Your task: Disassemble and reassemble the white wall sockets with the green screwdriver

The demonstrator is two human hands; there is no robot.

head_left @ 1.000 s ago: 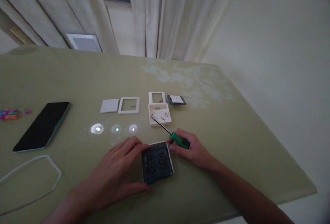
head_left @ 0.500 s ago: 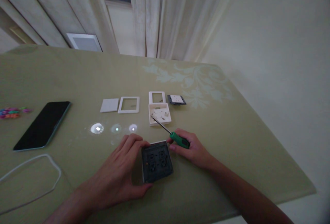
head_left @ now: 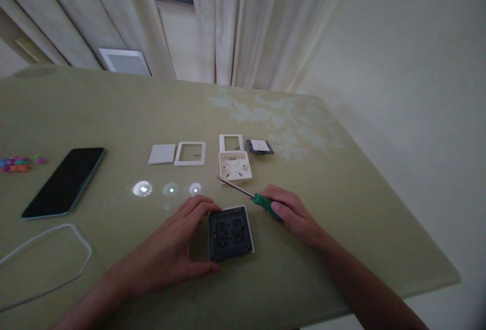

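The green table [head_left: 341,208] fills most of what I see, with pale curtains [head_left: 243,26] hanging beyond its far edge. On my far left a dark phone [head_left: 64,182] lies face up, and nearer me is a loop of white cable [head_left: 90,255].

My left hand [head_left: 170,249] is half open and curved around the left side of the switch module [head_left: 230,233]. The fingertips are on its far left corner and the thumb presses its near left corner, so I am pinning it flat. The module lies just in front of me with its dark grey back up and a white rim showing.

My right hand [head_left: 294,213] is closed around the green handle of the screwdriver [head_left: 261,201], just right of the module. The shaft slants away to the left, its tip near the white back box [head_left: 235,167].

Behind that lie a large white frame [head_left: 177,154], a smaller frame [head_left: 221,143], a flat white plate [head_left: 162,154] and a small dark insert [head_left: 260,146].
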